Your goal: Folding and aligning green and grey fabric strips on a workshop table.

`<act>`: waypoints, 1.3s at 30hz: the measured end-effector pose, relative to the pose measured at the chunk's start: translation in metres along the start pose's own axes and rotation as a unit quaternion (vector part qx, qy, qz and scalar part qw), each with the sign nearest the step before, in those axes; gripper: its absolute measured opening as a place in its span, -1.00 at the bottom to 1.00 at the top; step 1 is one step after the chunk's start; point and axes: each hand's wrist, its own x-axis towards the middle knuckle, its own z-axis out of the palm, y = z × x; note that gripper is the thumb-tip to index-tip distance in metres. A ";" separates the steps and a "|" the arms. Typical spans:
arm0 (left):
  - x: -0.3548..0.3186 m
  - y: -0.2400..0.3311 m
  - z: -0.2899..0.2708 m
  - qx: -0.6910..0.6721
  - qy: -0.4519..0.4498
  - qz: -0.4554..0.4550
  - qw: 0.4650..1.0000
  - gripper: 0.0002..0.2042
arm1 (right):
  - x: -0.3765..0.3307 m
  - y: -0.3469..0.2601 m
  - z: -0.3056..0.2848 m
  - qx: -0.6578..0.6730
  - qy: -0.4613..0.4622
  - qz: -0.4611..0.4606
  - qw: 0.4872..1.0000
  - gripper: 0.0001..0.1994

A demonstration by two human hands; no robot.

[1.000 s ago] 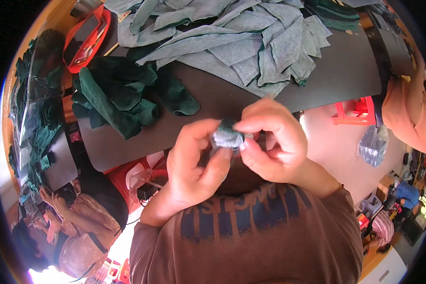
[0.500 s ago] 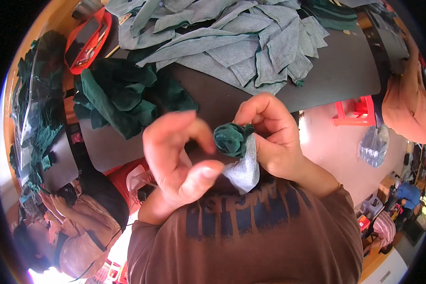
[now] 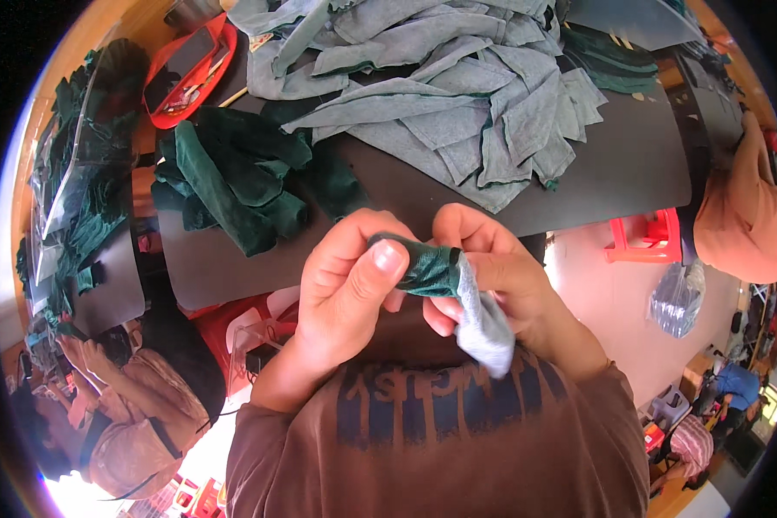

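Note:
In front of my chest I hold a small piece of dark green velvet fabric with a pale grey backing. My left hand is closed on its left end, thumb lying along the top. The fingers of my right hand pinch the other end, where a dark edge runs across the bunched cloth. A grey tail of the fabric hangs below the right hand. Just past my left hand, a heap of green velvet pieces lies on the dark table. Farther off is a large pile of grey-backed strips.
A red tray holding a phone sits at the far left. Stacked green cloth lies at the far right. Beyond the table's right edge stands a red stool. Other people sit at left and right.
My left hand, apart from the cloth before, has closed on its left end. The rounded green bundle now stretches sideways between both hands. The view has shifted slightly.

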 end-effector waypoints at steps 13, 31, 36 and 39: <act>0.005 -0.007 0.005 0.064 0.128 0.023 0.989 -0.68 | -0.006 0.003 0.011 -0.452 0.114 -0.300 0.833 -0.56; 0.011 0.001 -0.008 0.206 0.092 0.137 0.964 -0.66 | -0.008 -0.013 0.011 -0.513 0.103 -0.222 0.823 -0.85; 0.017 0.015 -0.006 0.470 -0.054 0.275 0.837 -0.66 | -0.007 -0.013 0.010 -0.505 0.104 -0.223 0.828 -0.85; 0.013 0.006 -0.007 0.423 -0.078 0.274 0.860 -0.67 | -0.010 -0.015 0.012 -0.467 0.112 -0.181 0.858 -0.85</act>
